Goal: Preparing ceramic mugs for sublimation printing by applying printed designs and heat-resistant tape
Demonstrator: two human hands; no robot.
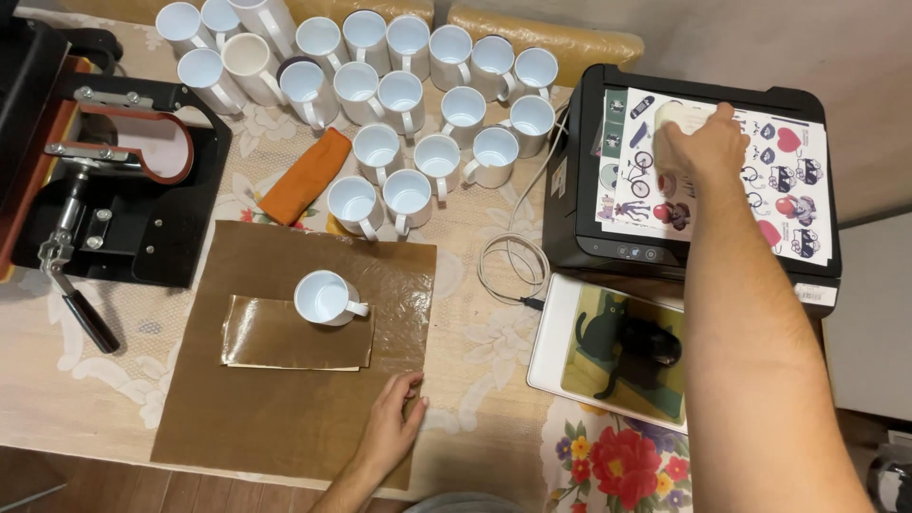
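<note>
The right hand (701, 142) reaches out over the printer (579, 218), fingers curled around a white roll (679, 116). The left hand (392, 427) lies flat and empty on the brown sheet (237, 408), near the desk's front edge, below the mug (323, 297).

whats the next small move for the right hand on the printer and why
Probably lift the roll of tape off the printer and bring it toward the lone mug. The right hand already grips the roll atop the printed sheets, while the left hand rests flat on the brown sheet by that mug.
</note>
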